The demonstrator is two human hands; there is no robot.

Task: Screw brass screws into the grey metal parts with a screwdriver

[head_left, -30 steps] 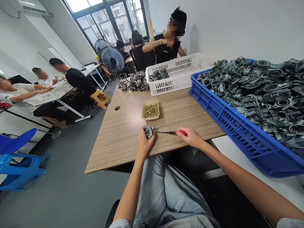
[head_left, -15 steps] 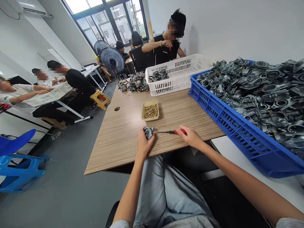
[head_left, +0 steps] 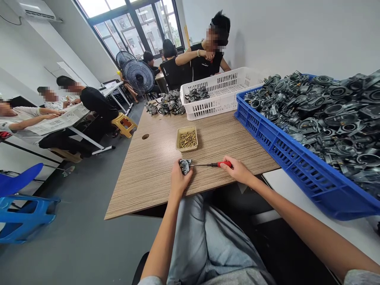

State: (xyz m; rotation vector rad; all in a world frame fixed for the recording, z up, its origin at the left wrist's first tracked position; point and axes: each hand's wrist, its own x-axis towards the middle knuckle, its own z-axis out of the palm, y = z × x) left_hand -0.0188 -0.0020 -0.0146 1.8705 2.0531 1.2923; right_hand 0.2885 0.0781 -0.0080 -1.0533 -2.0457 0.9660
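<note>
My left hand [head_left: 180, 178] rests on the wooden-patterned table and is shut around a small metal carburetor [head_left: 185, 166]. My right hand [head_left: 237, 170] holds a red-handled screwdriver [head_left: 223, 164] level with the tabletop. Its thin shaft reaches left to the carburetor's side, and the tip is too small to see clearly. A small tray of brass screws [head_left: 187, 139] stands on the table [head_left: 148, 178] just beyond my hands.
A blue crate [head_left: 285, 158] heaped with grey carburetor bodies fills the right side. A white basket [head_left: 221, 95] and loose carburetors [head_left: 166, 105] stand at the far end. A co-worker [head_left: 204, 59] sits beyond them, and other people work at a table on the left.
The view has shifted and tilted slightly. My hands stay nearly still, with the screwdriver still reaching to the carburetor.
</note>
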